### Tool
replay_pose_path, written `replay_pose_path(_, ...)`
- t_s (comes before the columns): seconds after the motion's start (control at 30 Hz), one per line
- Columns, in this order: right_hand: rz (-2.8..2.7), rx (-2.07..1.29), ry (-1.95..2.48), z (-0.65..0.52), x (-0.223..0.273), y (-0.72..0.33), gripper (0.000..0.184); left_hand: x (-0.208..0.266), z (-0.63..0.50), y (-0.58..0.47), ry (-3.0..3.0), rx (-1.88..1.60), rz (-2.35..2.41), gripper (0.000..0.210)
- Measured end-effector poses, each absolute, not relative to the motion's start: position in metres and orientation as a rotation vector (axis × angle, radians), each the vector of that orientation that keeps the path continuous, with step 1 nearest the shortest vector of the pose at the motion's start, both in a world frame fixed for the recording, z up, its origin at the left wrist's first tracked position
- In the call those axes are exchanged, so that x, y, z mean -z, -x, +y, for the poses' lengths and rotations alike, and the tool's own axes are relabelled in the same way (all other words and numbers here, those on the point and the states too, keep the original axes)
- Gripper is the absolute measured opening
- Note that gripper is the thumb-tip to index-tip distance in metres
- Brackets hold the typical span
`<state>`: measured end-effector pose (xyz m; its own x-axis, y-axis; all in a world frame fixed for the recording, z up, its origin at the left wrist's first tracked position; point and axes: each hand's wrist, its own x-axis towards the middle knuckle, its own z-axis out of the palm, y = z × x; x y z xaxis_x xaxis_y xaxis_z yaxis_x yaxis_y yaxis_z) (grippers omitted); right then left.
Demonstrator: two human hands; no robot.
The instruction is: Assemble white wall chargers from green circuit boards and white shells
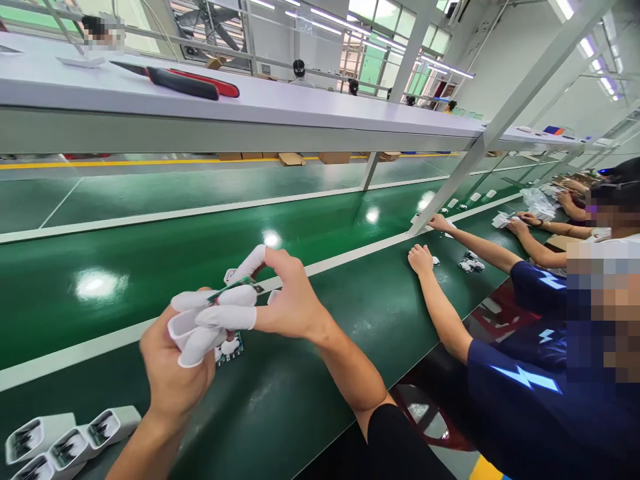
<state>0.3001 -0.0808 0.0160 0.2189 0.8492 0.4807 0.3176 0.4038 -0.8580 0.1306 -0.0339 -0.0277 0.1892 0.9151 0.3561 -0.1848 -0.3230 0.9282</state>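
White finger covers are on the fingers of both my hands, which meet above the dark green bench. My left hand (pixel 173 363) is closed around a white plastic housing (pixel 181 325) whose open end faces me. Between the fingertips of my right hand (pixel 287 293) is a small green circuit board (pixel 234 289), held just above the housing and partly hidden by the fingers. Below my hands, another circuit board with white round parts (pixel 230 348) lies on the bench. At the lower left, several white housings (pixel 70 443) stand together with dark parts inside.
A green conveyor belt (pixel 165 267) runs beyond the bench's pale edge strip. Above it is a shelf (pixel 300 110) with red-and-black pliers (pixel 193 83). To the right, a co-worker's arms (pixel 445 307) reach across the bench near some circuit boards (pixel 471 262). A slanted metal post (pixel 450 177) rises there.
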Motion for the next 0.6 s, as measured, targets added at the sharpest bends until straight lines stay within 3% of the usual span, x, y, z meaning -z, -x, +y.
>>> replay_pose_path(0.1, -1.526, -0.671, 0.959, -0.078, -0.016, -0.320, 0.045, 0.010, -0.044, -0.137, -1.006, -0.966, 0.568, 0.035)
replay_pose_path(0.27, -1.666, -0.830, 0.743, -0.071, -0.007, -0.343, 0.075, -0.001, -0.048, -0.146, -0.665, -0.713, 0.418, 0.030)
replay_pose_path(0.43, -1.503, -0.709, 0.854, -0.067, 0.002, -0.341, 0.058, 0.015, -0.045, -0.148, -0.626, -0.685, 0.340, 0.029)
replay_pose_path(0.6, -1.328, -0.559, 0.865, -0.072, 0.002, -0.344, 0.053, 0.041, -0.031, -0.142, -1.123, -0.935, 0.211, 0.049)
